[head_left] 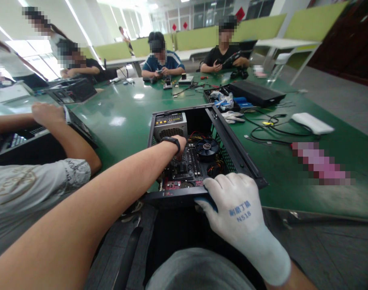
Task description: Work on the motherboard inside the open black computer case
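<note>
computer case (180,196) lay open side up on the green table (123,102), at the edge nearest us, seemingly so that we could reach inside from above. our gloved right hand (236,205) gripped its near rim, fingers curled over it, probably to steady the frame. our bare left hand (180,145) reached in beside the power supply (172,131); its fingertips were hidden, so we could not tell whether they held anything.

The black computer case (236,144) lies open side up on the green table (123,106).
</note>
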`<move>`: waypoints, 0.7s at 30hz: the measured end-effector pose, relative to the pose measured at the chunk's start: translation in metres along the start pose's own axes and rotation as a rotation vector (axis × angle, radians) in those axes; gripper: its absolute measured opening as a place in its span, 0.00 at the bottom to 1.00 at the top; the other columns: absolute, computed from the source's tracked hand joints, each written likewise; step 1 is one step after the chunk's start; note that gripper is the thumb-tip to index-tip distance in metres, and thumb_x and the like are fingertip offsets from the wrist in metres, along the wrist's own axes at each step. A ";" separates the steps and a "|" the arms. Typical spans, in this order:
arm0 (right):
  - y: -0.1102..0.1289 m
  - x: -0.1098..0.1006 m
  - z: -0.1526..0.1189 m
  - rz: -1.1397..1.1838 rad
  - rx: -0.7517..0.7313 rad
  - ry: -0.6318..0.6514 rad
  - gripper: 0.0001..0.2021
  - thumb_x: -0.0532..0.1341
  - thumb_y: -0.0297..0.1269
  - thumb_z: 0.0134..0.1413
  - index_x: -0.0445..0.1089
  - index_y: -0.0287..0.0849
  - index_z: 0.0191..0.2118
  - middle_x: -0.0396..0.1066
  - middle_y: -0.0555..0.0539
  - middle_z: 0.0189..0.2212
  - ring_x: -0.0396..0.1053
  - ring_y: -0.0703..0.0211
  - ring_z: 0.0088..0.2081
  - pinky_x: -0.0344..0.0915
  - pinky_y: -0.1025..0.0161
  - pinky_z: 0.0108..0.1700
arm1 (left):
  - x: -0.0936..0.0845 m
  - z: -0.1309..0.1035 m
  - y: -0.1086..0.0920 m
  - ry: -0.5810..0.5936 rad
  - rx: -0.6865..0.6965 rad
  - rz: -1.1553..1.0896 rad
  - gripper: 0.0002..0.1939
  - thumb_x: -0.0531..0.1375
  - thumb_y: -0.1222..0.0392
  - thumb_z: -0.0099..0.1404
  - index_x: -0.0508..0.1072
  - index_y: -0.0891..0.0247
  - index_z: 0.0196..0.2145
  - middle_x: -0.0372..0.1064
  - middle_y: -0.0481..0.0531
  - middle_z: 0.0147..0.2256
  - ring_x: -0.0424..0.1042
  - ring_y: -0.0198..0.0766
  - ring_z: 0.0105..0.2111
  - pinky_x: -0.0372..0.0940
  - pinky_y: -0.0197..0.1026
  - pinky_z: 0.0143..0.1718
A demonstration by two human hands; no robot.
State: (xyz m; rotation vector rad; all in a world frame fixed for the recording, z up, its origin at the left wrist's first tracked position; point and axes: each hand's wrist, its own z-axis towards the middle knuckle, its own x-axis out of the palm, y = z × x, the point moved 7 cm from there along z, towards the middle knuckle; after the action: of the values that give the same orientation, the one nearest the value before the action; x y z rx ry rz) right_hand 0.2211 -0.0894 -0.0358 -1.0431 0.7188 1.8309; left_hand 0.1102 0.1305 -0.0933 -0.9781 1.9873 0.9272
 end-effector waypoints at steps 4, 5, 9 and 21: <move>0.000 0.001 0.001 -0.003 0.001 0.010 0.14 0.65 0.48 0.52 0.69 0.45 0.39 0.65 0.47 0.31 0.55 0.53 0.36 0.44 0.56 0.40 | 0.001 0.002 0.000 -0.005 0.019 0.008 0.29 0.74 0.56 0.44 0.80 0.65 0.46 0.78 0.61 0.47 0.76 0.48 0.46 0.70 0.38 0.46; 0.000 0.001 0.001 -0.003 0.002 0.011 0.14 0.66 0.48 0.52 0.69 0.45 0.39 0.65 0.47 0.31 0.55 0.53 0.36 0.44 0.56 0.40 | 0.002 0.002 0.000 -0.006 0.024 0.008 0.29 0.73 0.56 0.45 0.80 0.65 0.47 0.77 0.61 0.47 0.76 0.48 0.46 0.70 0.39 0.47; 0.001 -0.001 0.001 -0.003 -0.002 0.005 0.14 0.66 0.48 0.51 0.69 0.45 0.39 0.64 0.47 0.31 0.55 0.53 0.36 0.44 0.56 0.40 | 0.004 0.004 0.001 -0.005 0.033 0.011 0.30 0.74 0.56 0.45 0.80 0.67 0.47 0.77 0.62 0.47 0.76 0.49 0.46 0.71 0.40 0.46; 0.000 0.000 0.001 -0.007 -0.001 0.001 0.14 0.65 0.47 0.52 0.70 0.44 0.39 0.65 0.47 0.31 0.55 0.53 0.36 0.44 0.56 0.40 | 0.001 0.002 0.002 0.003 0.005 0.003 0.28 0.74 0.56 0.42 0.82 0.64 0.43 0.78 0.60 0.45 0.77 0.49 0.45 0.70 0.38 0.46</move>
State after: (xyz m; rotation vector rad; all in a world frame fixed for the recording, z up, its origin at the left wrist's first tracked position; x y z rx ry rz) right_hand 0.2203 -0.0884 -0.0353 -1.0462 0.7135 1.8249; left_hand 0.1090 0.1326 -0.0948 -0.9746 1.9931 0.9226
